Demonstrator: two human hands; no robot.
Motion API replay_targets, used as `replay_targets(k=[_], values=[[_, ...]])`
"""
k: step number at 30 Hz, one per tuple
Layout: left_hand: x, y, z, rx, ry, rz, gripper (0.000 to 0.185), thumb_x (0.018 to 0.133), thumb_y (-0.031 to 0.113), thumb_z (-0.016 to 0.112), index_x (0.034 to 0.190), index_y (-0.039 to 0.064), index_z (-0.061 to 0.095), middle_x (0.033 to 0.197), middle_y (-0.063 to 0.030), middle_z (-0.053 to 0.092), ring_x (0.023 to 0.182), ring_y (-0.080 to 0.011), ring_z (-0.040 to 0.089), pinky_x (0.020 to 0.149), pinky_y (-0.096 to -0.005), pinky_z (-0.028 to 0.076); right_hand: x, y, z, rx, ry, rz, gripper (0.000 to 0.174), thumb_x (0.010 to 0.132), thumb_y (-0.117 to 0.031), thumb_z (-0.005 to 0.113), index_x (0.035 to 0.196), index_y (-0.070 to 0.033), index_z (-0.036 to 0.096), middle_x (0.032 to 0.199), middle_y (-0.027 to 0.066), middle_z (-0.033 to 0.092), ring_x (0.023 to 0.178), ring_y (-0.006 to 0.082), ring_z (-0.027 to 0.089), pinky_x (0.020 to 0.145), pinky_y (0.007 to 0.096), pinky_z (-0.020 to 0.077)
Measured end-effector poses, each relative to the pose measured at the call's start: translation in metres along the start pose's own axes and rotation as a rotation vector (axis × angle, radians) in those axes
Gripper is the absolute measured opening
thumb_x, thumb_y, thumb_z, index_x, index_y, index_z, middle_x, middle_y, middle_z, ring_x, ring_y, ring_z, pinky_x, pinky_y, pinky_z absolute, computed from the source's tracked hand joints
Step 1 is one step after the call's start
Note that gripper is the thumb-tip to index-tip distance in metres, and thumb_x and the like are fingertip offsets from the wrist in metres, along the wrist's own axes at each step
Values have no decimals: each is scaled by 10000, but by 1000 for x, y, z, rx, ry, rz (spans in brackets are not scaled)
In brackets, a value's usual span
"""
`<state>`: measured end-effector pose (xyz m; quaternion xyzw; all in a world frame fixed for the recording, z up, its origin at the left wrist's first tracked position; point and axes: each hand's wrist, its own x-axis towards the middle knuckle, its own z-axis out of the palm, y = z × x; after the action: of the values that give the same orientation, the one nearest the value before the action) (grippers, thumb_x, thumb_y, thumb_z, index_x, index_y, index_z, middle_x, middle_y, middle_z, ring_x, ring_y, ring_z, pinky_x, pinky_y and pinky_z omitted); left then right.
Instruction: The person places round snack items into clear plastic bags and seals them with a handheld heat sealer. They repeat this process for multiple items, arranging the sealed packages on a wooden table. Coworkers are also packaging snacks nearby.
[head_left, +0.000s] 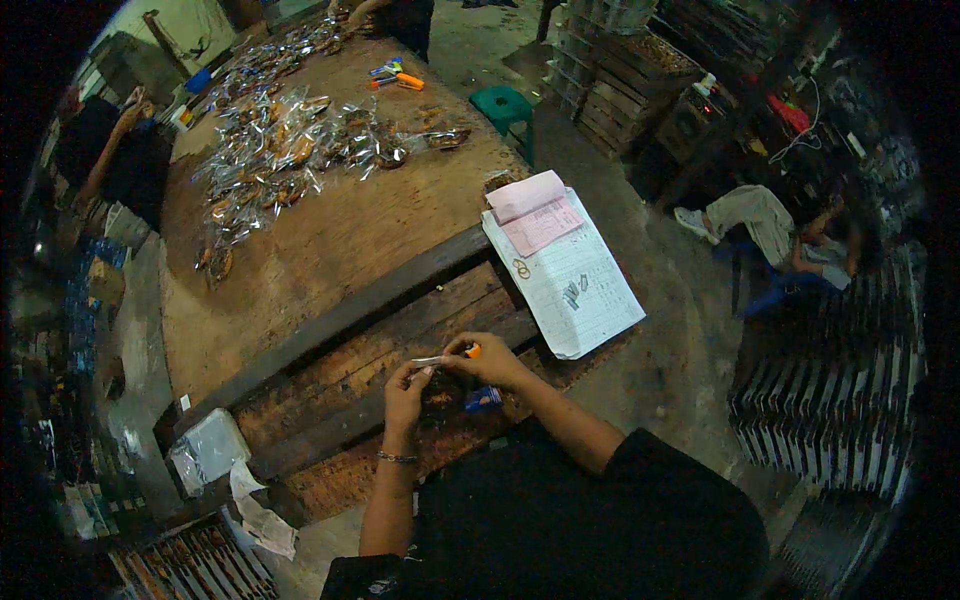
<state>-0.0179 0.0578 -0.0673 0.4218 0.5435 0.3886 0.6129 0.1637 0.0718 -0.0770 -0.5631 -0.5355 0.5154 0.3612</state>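
Observation:
Low over the near end of the wooden table (360, 262), both hands meet at a small, thin whitish strip (427, 361). My left hand (405, 390), below a chain bracelet, pinches one end of it. The other end sits in the fingers of my right hand (484, 358). A small orange object (472, 350) shows at that right hand; what it is cannot be made out. Beneath my hands lies a blue packet (484, 399), partly hidden by my right wrist. An open paper notebook (577, 292) with several small grey pieces (576, 291) lies to the right.
Clear plastic bags with brown contents (292, 142) are heaped on the far tabletop. Orange-handled tools (397, 79) lie beyond. A stack of clear plastic bags (214, 446) rests at the left corner. A green stool (502, 109) stands right; people (112, 150) sit around.

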Motion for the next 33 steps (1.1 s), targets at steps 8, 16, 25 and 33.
replay_targets(k=[8,16,25,33], values=[[-41,-12,-41,-121,26,66,130,875,150,568,939,49,519,854,-35,576,763,-109,574,637,-261,503,-48,73,9,-701,-192,-97,316,699,-236,720,977,-99,657,1141,184,529,975,326,561,810,377,475],[-81,-29,-52,-40,13,173,148,865,155,589,956,38,578,870,-26,597,798,-103,567,703,-254,475,-66,100,28,-614,64,-265,257,702,-181,710,935,-80,669,1010,142,580,871,289,595,730,360,492],[-110,-31,-66,147,-79,179,142,857,149,592,941,34,585,852,-7,603,794,-100,547,720,-255,457,-103,-25,54,-8,-7,-140,196,808,-189,646,907,-21,666,802,80,665,744,132,623,659,272,484],[-113,-35,-51,-22,37,307,201,875,152,548,1023,16,553,878,-27,584,850,-112,538,752,-272,437,-110,-35,82,74,-154,-3,200,797,-187,673,926,-36,652,769,22,608,668,66,533,566,226,426]])
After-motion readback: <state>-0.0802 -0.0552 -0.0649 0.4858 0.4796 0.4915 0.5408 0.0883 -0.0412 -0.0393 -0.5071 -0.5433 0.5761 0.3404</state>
